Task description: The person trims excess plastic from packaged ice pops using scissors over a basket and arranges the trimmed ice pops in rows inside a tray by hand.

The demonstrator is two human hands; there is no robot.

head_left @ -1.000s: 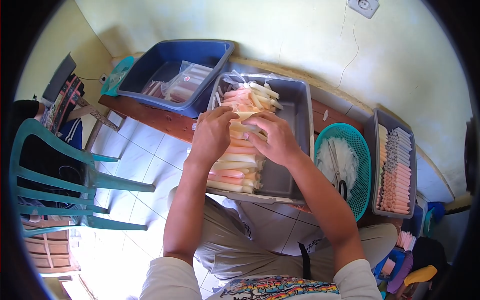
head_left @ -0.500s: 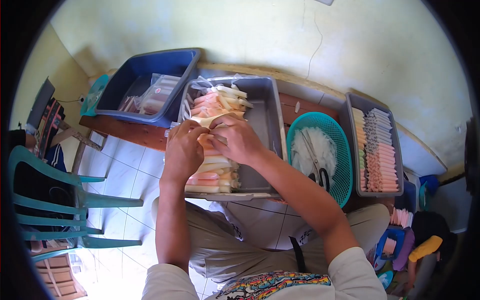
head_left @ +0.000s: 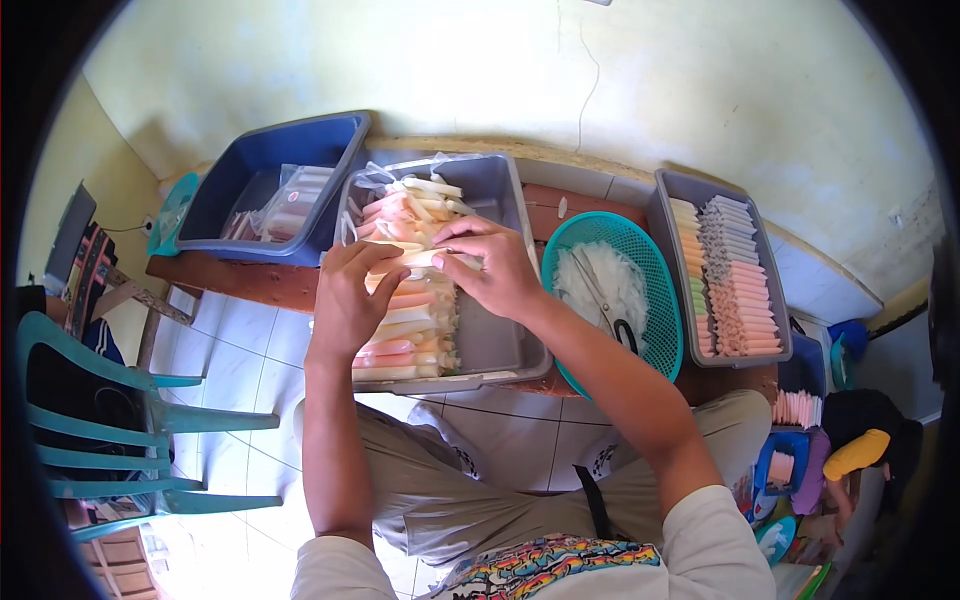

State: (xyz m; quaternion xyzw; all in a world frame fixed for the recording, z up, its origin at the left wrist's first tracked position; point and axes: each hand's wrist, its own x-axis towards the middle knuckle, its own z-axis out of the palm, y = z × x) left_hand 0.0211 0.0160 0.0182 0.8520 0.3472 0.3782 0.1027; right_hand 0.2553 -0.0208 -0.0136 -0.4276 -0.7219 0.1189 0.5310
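Left hand point(head_left: 347, 300): thumb and forefinger brought together on the left end of a pale tube point(head_left: 415, 258). Right hand point(head_left: 495, 265): thumb and forefinger narrow at the other end, thumb tip against it; cannot tell whether they are closed on it.

Key relation: the tube lies between my two hands, just right of the left fingertips and just left of the right ones. Long axis runs hand to hand, crosswise to my body, about level. Neither hand is clearly nearer; each is at an end.

Under both hands, the heap point(head_left: 420, 332) of pink and cream tubes, most lying the same way, those past my fingertips more askew. The heap fills the left side of a grey tray point(head_left: 495, 345); bare floor shows below my right hand.

Right of the right hand: teal basket point(head_left: 662, 285) with clear plastic point(head_left: 577, 285) and scissors point(head_left: 600, 292). Well beyond it, a second tray point(head_left: 783, 312) of rowed tubes. Beyond the left hand, off to its left: blue tub point(head_left: 328, 150).
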